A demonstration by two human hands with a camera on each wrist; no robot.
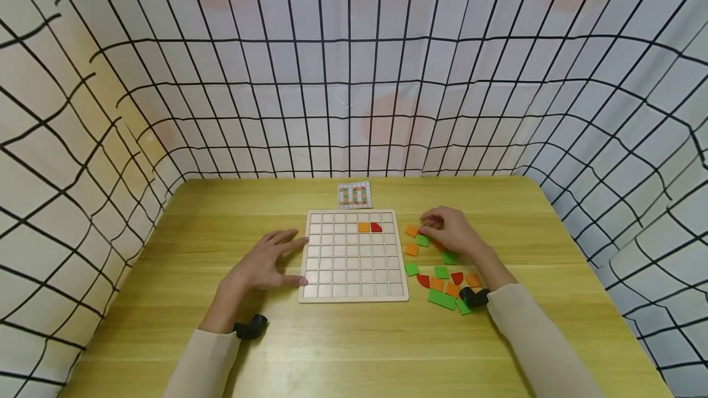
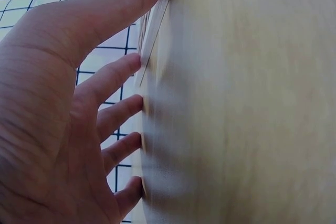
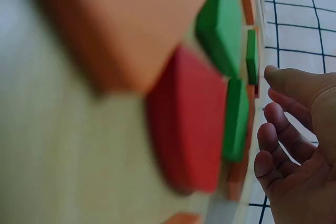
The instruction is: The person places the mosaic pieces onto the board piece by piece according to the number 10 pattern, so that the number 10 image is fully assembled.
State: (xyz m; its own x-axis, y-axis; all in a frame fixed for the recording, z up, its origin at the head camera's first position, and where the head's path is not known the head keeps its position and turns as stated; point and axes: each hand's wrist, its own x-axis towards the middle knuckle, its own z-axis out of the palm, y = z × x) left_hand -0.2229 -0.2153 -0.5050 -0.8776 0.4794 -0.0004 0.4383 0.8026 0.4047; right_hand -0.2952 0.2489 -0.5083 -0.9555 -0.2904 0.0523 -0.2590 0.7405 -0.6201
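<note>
- Head view: grid board (image 1: 334, 263) lay mid-bench (image 1: 332, 349); pattern card (image 1: 354, 195) just past its far edge; orange square (image 1: 363, 227) and red quarter-round (image 1: 376, 227) sat side by side in its cells; loose pieces (image 1: 442, 299) lay scattered to its right.
- Same view: left hand (image 1: 265, 263) spread wide, thumb and fingertip at board's left edge, probably steadying; right hand (image 1: 450, 232) narrow, over the pieces' far end, thumb by a loose orange tile (image 1: 412, 230).
- Step, judged: choosing or picking up a piece; next move seemed to call for a firm edge pinch, then a squared set-down in a cell.
- Left wrist view: showed what head view didn't, other fingertips down on bench; no loose pieces in sight.
- Right wrist view: fingers loosely curled, thumb near a green piece (image 3: 252, 57); piece thickness showed only here; couldn't tell if anything was pinched.
</note>
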